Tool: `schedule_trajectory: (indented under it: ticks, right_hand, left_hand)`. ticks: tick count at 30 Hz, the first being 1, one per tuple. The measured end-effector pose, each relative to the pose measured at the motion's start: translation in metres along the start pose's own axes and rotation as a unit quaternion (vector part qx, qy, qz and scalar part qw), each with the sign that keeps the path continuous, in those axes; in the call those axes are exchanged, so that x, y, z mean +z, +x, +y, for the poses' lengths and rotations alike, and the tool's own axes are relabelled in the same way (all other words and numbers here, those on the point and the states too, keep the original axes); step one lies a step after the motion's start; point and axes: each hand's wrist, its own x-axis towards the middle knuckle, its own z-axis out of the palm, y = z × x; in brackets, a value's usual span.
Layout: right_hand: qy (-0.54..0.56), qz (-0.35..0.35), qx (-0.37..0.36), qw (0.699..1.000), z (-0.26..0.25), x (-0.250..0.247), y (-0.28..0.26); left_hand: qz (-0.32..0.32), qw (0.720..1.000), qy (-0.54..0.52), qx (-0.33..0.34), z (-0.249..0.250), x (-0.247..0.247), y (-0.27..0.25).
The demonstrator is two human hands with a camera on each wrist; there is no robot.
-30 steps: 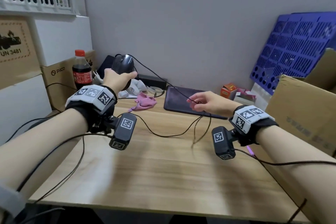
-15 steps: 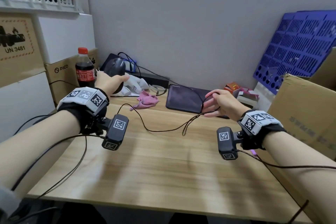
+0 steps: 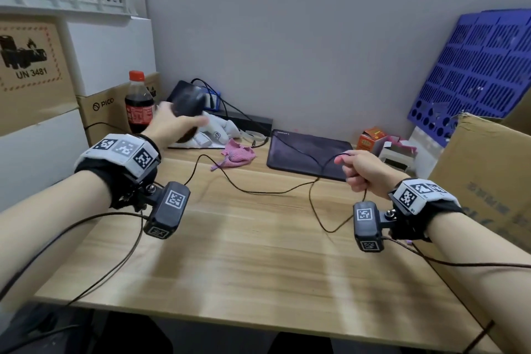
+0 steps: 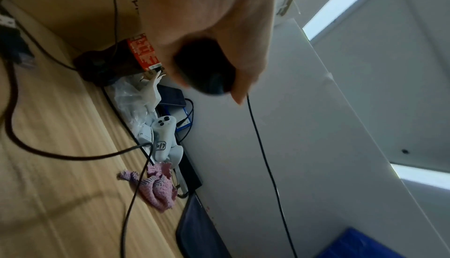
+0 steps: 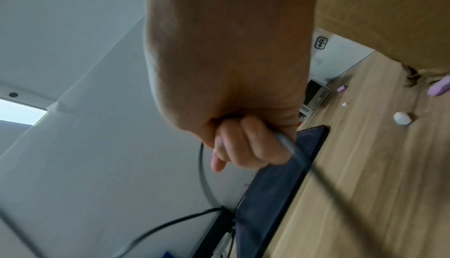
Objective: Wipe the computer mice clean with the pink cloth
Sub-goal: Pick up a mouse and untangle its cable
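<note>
Head view: the left hand (image 3: 169,123) has its grip wrapped round a black mouse (image 3: 188,105), lifted off the tabletop (image 3: 258,253). The right hand (image 3: 363,171) has its grip curled tight on the mouse's cable (image 3: 258,191), which sags in a loop between the two. The pink cloth (image 3: 237,154) lies on the tabletop just below and right of the left grip, untouched. A cola bottle (image 3: 138,103) stands just left of that grip — a tug on the cable or a swing of the mouse could tip it.

Left wrist view: thumb and fingers clamp the mouse (image 4: 207,70), the cable (image 4: 263,156) hanging from its front. The cloth (image 4: 155,187) sits beyond the grip, with another lead (image 4: 129,195) crossing it; lifting the cloth could snag that lead and drag clutter along.

Right wrist view: the fingers (image 5: 246,145) close round the cable (image 5: 295,151). With both hands full, neither is free for the cloth — dropping the cable carelessly could jerk the mouse.
</note>
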Motion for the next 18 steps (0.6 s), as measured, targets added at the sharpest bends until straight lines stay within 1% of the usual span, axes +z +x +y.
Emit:
schedule_trajectory:
  ticks: [1,2,3,5,7,8,10,11,14,16,18]
  right_hand:
    - [0.0,-0.014,-0.013,1.0,-0.006,0.004,0.0]
    - [0.0,-0.022,-0.024,0.999,-0.012,0.008,-0.001]
    - [0.002,-0.029,-0.035,0.999,-0.019,0.014,-0.002]
    - [-0.008,-0.049,-0.058,0.997,-0.033,0.025,-0.008]
    - [-0.041,-0.082,-0.09,0.992,-0.045,0.034,-0.014]
    - [-0.053,-0.094,-0.105,0.988,-0.049,0.039,-0.016]
    - [-0.07,-0.107,-0.135,0.982,-0.057,0.048,-0.02]
    - [-0.083,-0.113,-0.15,0.979,-0.061,0.053,-0.023]
    - [-0.141,-0.133,-0.189,0.963,-0.068,0.064,-0.032]
    - [-0.128,-0.167,-0.196,0.958,-0.069,0.066,-0.037]
    - [-0.086,-0.226,-0.178,0.954,-0.067,0.065,-0.041]
  left_hand:
    - [-0.09,0.995,0.029,0.019,0.004,0.006,-0.008]
    - [-0.168,0.983,0.062,0.035,0.009,0.014,-0.017]
    - [-0.229,0.968,0.095,0.043,0.013,0.023,-0.024]
    - [-0.31,0.936,0.158,0.056,0.021,0.045,-0.041]
    - [-0.351,0.909,0.209,0.087,0.023,0.064,-0.05]
    - [-0.358,0.901,0.226,0.098,0.024,0.073,-0.054]
    - [-0.352,0.898,0.243,0.104,0.027,0.088,-0.06]
    - [-0.342,0.904,0.238,0.099,0.028,0.095,-0.061]
    - [-0.287,0.935,0.186,0.09,0.027,0.107,-0.064]
    - [-0.259,0.956,0.108,0.082,0.022,0.109,-0.065]
    - [-0.245,0.965,0.028,0.089,0.017,0.107,-0.068]
